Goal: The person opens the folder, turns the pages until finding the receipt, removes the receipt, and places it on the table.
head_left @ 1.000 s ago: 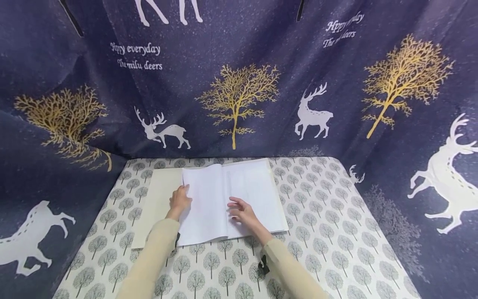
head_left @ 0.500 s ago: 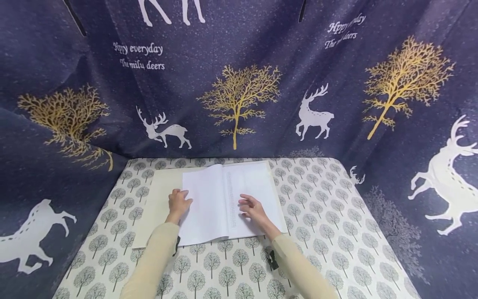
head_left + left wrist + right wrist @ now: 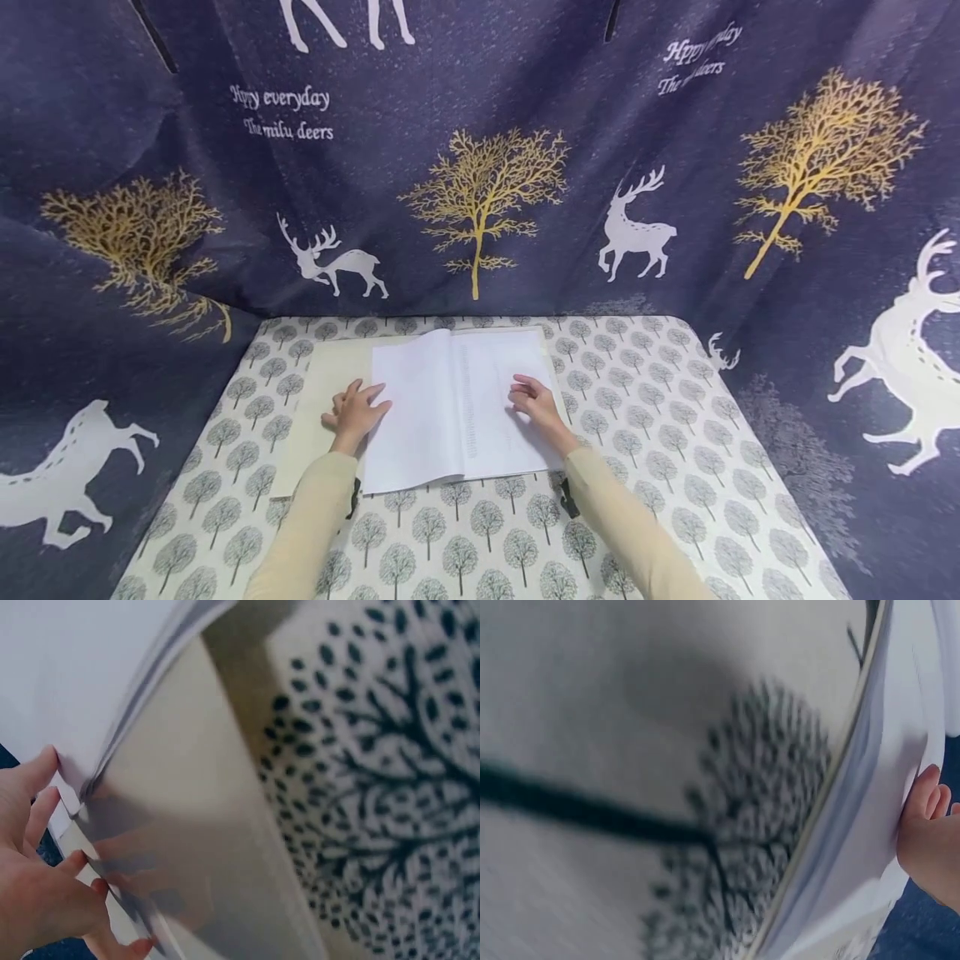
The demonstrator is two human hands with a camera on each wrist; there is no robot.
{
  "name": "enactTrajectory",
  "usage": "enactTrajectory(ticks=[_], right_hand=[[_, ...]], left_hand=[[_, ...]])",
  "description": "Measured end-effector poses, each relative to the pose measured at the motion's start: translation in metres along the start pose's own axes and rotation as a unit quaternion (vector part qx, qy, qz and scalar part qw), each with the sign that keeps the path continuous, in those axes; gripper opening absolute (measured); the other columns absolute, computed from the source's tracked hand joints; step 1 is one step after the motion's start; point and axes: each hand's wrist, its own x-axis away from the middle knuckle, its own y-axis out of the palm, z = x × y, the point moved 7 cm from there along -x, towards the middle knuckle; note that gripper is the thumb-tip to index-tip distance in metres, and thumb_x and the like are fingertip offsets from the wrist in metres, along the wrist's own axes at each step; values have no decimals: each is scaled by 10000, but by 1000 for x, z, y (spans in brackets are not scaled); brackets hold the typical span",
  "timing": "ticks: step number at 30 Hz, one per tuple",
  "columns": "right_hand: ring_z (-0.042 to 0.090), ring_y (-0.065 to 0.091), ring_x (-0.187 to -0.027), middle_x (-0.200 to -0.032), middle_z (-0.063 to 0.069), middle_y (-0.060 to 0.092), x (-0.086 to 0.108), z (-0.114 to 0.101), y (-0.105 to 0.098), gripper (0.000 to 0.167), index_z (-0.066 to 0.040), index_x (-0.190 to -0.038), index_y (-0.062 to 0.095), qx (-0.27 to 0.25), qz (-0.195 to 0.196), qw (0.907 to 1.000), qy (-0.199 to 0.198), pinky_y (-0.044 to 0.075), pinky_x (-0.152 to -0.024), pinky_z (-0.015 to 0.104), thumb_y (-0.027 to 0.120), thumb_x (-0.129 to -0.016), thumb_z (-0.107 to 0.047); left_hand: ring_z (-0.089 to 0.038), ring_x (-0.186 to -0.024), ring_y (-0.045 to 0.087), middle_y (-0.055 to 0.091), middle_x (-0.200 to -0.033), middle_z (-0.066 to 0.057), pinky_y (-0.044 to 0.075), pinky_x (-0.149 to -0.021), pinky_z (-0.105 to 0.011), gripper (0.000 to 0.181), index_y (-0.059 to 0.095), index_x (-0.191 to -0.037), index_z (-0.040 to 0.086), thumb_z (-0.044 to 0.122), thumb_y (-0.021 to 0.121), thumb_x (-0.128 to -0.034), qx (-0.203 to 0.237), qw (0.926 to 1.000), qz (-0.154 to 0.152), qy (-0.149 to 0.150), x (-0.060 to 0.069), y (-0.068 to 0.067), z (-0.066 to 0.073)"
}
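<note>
An open booklet of white sheets (image 3: 416, 417) lies on the table, with a glossy cream cover (image 3: 326, 375) showing at its left. Over that cover, at the left edge of the sheets, is my left hand (image 3: 356, 415) with its fingers spread. In the left wrist view the thumb (image 3: 41, 766) is at the sheets' edge, and other fingertips are at the cover, which mirrors them. My right hand (image 3: 538, 407) is over the right-hand page (image 3: 491, 400), fingers loosely bent and nothing held. The right wrist view shows its thumb (image 3: 922, 791) close to the paper; contact is unclear.
A white tablecloth (image 3: 637, 500) printed with grey trees covers the table around the booklet. Behind and at both sides hangs a dark blue curtain (image 3: 420, 100) with deer and golden trees.
My right hand has moved rightward from near the fold across the right page. My left hand, earlier at the left sheet's edge, has shifted slightly left and spread its fingers.
</note>
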Motion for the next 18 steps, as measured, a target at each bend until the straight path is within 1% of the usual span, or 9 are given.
enactTrajectory(ticks=[4, 7, 9, 11, 12, 15, 18], right_hand=[[280, 618, -1111, -1314, 277, 563, -10, -1, -16, 502, 22, -1380, 478, 25, 309, 9994, 146, 572, -922, 287, 593, -893, -5], [260, 607, -1104, -1319, 263, 563, -17, -1, -29, 524, 8, -1389, 474, -107, 674, 9975, 203, 556, -904, 236, 602, -881, 7], [243, 595, -1098, -1316, 262, 556, -21, -1, -36, 541, 9, -1398, 460, -216, 886, 9956, 215, 537, -915, 227, 602, -876, 22], [242, 575, -1116, -1313, 257, 553, -24, -1, -40, 563, 9, -1408, 446, -269, 1039, 9940, 219, 518, -972, 255, 603, -868, 34], [259, 564, -1135, -1314, 263, 543, -26, -2, -41, 568, 18, -1412, 435, -250, 1076, 9937, 191, 505, -1007, 287, 600, -868, 35], [322, 509, -1215, -1338, 261, 516, -31, -4, -43, 591, 24, -1418, 418, -166, 1098, 9937, 178, 427, -1122, 383, 606, -858, 27], [364, 441, -1324, -1396, 256, 480, -38, -7, -45, 612, 15, -1434, 401, -28, 1023, 9945, 235, 349, -1185, 415, 620, -862, 6]], left_hand=[[-493, -1414, 135, 158, -1622, -168, 65, -1037, -766, 601, 506, -1414, 197, 434, 650, -881, -84, 9998, -200, 23, 0, 1, -1], [-494, -1413, 125, 148, -1623, -168, 78, -1028, -771, 695, 484, -1431, 214, 501, 691, -833, -86, 9994, -322, 61, -1, 1, 1], [-491, -1415, 117, 139, -1625, -165, 85, -1020, -779, 765, 462, -1445, 226, 541, 717, -796, -116, 9991, -386, 94, -1, 2, 1], [-481, -1415, 116, 126, -1630, -157, 94, -1016, -786, 818, 435, -1457, 237, 568, 730, -770, -184, 9989, -415, 110, 0, 3, -1], [-467, -1419, 111, 118, -1634, -144, 89, -1020, -786, 834, 424, -1460, 246, 575, 737, -760, -204, 9988, -424, 115, 1, 4, -2], [-451, -1416, 106, 104, -1635, -143, 76, -1019, -793, 853, 398, -1468, 252, 577, 737, -757, -280, 9988, -372, 170, 2, 6, -4], [-449, -1430, 79, 83, -1639, -147, -18, -1040, -808, 843, 378, -1479, 250, 561, 725, -776, -252, 9989, -342, 213, 4, 9, -4]])
